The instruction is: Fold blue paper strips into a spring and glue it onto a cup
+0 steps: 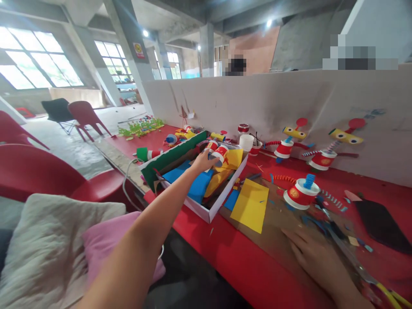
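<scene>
The left arm is stretched far forward and to the right, bare from the near left corner up to the wrist, elbow nearly straight. The left hand [203,162] is seen at the far end of the reach, back upward, fingers curled; what they close on cannot be told. The right hand [317,257] is held near, at the lower right, palm down and laid flat, fingers spread slightly and pointed left and far. The right wrist is cut off by the lower edge. The two hands are well apart.
</scene>
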`<state>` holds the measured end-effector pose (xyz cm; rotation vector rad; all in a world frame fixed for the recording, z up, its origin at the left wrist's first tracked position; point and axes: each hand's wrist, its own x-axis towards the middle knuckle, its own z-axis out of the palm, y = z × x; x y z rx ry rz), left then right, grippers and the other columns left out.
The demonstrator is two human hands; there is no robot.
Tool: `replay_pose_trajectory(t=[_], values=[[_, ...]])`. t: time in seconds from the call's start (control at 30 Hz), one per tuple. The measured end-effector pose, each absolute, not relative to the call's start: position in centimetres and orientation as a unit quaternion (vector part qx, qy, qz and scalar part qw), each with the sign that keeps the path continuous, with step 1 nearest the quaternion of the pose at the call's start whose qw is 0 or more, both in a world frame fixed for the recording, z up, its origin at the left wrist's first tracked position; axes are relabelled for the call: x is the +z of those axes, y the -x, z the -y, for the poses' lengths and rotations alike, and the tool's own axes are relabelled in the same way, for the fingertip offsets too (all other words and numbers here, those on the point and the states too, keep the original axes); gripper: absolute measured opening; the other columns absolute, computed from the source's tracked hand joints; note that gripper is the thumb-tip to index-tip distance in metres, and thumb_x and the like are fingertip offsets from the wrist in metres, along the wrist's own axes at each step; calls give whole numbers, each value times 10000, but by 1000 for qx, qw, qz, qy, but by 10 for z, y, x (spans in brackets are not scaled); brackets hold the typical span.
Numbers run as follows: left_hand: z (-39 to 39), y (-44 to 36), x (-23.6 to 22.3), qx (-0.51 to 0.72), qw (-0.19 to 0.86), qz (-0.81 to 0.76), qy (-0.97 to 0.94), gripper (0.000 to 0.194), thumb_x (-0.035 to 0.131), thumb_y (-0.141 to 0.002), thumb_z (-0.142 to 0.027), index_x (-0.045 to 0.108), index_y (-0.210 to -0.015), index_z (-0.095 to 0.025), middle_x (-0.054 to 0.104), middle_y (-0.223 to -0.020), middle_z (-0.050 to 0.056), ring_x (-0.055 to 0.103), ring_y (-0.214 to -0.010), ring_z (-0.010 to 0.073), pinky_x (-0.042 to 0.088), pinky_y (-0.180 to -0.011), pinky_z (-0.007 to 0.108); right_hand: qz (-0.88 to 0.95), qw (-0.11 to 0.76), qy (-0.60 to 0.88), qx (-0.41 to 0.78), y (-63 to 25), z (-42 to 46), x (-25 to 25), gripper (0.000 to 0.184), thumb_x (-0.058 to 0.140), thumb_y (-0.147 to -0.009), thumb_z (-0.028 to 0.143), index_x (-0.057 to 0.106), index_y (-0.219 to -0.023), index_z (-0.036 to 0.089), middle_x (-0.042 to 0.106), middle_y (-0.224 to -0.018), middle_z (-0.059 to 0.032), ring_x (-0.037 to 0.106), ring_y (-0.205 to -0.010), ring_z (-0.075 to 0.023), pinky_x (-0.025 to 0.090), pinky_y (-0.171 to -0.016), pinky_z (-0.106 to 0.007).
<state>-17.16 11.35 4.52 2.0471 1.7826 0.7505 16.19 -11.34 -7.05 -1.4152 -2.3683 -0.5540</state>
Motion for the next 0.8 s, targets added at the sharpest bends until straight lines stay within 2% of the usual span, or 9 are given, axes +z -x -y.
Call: replay_pose_trajectory(t=[0.1,0.17,0.27,0.37,0.43,0.53,0.67,0.8], values=[[-100,182,49,122,130,-651,-738,468,676,-660,-338,629,-1088,-154,614,-1174,170,552,-1128,330,430,-912,383,833,160,490,-202,-164,113,-74,341,407,-856,177,700,-1021,236,744,-912,-63,704,-797,-223,551,-634,-324],[-87,184,48,33,136,-632,-762,428,701,-622,-348,669,-1007,-164,642,-1128,167,563,-1111,330,434,-907,374,834,158,485,-212,-165,113,-77,344,402,-857,175,697,-1026,228,742,-924,-70,703,-798,-228,549,-619,-327],[-66,180,43,-71,163,-575,-799,577,759,-496,-303,663,-1061,-235,628,-1192,127,597,-1058,302,470,-842,326,833,162,481,-220,-166,113,-81,348,396,-858,168,691,-1035,219,736,-965,-71,703,-821,-228,549,-607,-319],[-50,174,41,-132,166,-547,-810,607,717,-507,-246,647,-1109,-228,637,-1177,146,632,-971,296,492,-760,327,833,163,486,-208,-167,114,-83,347,411,-850,155,686,-1044,236,736,-975,-49,702,-807,-214,543,-596,-306],[-46,172,46,-152,166,-530,-817,475,675,-551,-238,687,-1024,-204,699,-1029,134,655,-876,271,492,-723,312,838,156,481,-205,-168,114,-83,353,414,-842,137,692,-1031,247,735,-985,-43,697,-841,-215,542,-623,-306],[-45,175,61,-141,156,-516,-830,281,607,-605,-193,731,-857,-207,733,-898,85,653,-849,235,477,-723,276,837,154,483,-209,-169,114,-81,345,419,-843,151,698,-1020,249,736,-966,-52,689,-864,-231,545,-663,-330],[-44,187,75,-96,125,-538,-828,263,538,-636,-139,740,-786,-218,735,-827,55,654,-817,224,469,-689,266,832,162,490,-201,-166,114,-77,353,403,-852,162,696,-1025,258,737,-944,-55,692,-816,-225,540,-646,-339],[-36,194,73,-42,63,-599,-797,274,491,-726,-166,715,-882,-183,717,-915,115,646,-884,262,468,-728,308,831,165,485,-215,-165,114,-76,325,422,-853,174,698,-1006,251,737,-923,-61,688,-816,-228,523,-635,-331]])
